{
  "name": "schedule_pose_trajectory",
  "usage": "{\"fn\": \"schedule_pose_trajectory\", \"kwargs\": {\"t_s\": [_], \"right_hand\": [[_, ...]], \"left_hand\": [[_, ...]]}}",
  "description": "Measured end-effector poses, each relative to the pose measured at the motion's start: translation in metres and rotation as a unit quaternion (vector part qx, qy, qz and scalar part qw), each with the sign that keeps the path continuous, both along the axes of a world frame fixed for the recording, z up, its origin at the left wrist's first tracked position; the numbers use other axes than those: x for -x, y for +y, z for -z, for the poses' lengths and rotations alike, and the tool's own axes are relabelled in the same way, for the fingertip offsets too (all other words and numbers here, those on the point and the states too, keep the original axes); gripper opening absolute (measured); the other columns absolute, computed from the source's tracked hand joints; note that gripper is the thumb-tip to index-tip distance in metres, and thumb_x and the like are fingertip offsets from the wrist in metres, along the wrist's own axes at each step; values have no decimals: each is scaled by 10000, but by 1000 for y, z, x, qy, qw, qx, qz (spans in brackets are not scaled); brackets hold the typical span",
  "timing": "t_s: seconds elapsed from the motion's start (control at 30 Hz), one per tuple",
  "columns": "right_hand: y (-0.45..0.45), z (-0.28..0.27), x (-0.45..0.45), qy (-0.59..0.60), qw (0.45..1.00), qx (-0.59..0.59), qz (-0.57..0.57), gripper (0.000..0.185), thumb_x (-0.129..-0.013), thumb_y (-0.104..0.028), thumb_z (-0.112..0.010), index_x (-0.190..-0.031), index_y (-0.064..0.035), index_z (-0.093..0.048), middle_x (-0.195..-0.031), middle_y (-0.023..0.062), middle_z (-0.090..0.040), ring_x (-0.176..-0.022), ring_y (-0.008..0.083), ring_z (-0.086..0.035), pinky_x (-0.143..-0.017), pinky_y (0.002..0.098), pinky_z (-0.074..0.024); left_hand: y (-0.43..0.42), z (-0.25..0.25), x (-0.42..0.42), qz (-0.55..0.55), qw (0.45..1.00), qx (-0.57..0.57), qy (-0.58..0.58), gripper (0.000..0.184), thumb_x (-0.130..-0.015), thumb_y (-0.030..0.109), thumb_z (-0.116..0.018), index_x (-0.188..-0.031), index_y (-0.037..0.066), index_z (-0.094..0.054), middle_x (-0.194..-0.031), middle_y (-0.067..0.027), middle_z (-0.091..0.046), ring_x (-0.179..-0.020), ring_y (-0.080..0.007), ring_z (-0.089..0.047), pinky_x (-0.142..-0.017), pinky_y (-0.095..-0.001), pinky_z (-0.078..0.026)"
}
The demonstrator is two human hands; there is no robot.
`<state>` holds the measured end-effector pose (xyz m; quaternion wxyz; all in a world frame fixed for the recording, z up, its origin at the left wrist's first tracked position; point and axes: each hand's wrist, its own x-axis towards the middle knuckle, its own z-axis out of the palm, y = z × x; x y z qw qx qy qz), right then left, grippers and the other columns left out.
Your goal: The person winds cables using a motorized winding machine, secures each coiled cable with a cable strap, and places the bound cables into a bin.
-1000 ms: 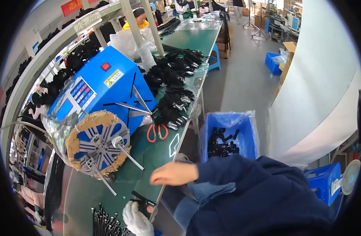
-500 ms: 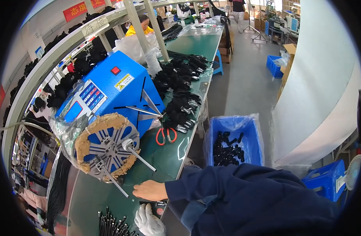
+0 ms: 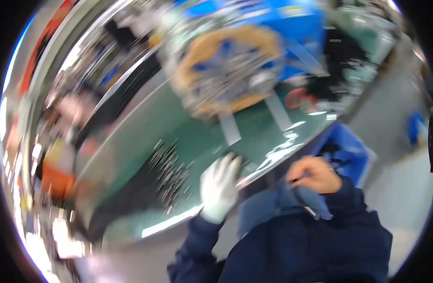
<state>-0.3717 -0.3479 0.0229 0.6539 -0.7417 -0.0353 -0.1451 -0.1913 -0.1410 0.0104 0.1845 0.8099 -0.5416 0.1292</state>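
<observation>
The whole view is smeared by motion. My left hand (image 3: 220,186), in a white glove, lies at the table's near edge with its fingers stretched forward. Its fingertips touch or nearly touch a small dark item (image 3: 231,154) too blurred to name. My right hand (image 3: 316,175) is bare and raised in front of my body, off the table edge. Its fingers are closed on a thin black cord (image 3: 301,197), which hangs toward my lap and seems to end in a silvery tip. Left of my gloved hand lies a bundle of black cables (image 3: 136,191) with silvery ends.
Beyond my hands stands a blue machine (image 3: 301,30) with a tan-rimmed wheel (image 3: 230,70); two metal rods (image 3: 277,111) point toward me. Red-handled scissors (image 3: 301,99) and black bundles (image 3: 343,63) lie right of it on the green tabletop (image 3: 188,127). A blue bin (image 3: 353,146) stands beside the table.
My view has swung left and down. My right hand has left the tabletop and moved back toward my body, now with a black cord in it. The gloved hand stays by the table edge.
</observation>
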Motion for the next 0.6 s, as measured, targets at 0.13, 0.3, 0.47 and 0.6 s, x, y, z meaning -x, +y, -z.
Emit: {"fn": "schedule_pose_trajectory", "kwargs": {"t_s": [0.13, 0.3, 0.47, 0.6], "right_hand": [[6, 10, -6, -4, 997, 78, 23, 95, -758, 18, -636, -823, -8, -572, -807, 104, -628, -692, 193, -593, -644, 285, -455], [4, 18, -6, -11, 993, -115, 39, 174, -757, 44, -602, -894, -7, -509, -792, 105, -570, -682, 163, -555, -647, 260, -437], [14, 6, -21, 12, 1000, -24, -2, 136, -736, 6, -646, -846, 1, -566, -788, 109, -619, -714, 177, -593, -645, 260, -445], [11, 5, -27, 25, 995, 67, 72, 171, -748, 7, -658, -900, 3, -580, -812, 82, -615, -739, 179, -607, -674, 273, -470]], "left_hand": [[51, -17, -23, -44, 993, 93, 61, 437, -744, 64, -608, -1179, 74, -566, -1216, -143, -558, -1110, -337, -528, -960, -417, -409], [147, -31, -99, -226, 970, 82, -29, 288, -770, 110, -640, -1057, 99, -631, -1065, -69, -635, -1018, -272, -585, -874, -370, -467], [161, -5, -147, -208, 978, 3, -11, 143, -758, 164, -649, -893, 123, -673, -847, -45, -599, -842, -266, -581, -742, -391, -460], [157, -4, -149, -200, 976, 83, 9, 109, -712, 85, -686, -818, 71, -666, -806, -70, -624, -771, -276, -602, -696, -362, -481]]}}
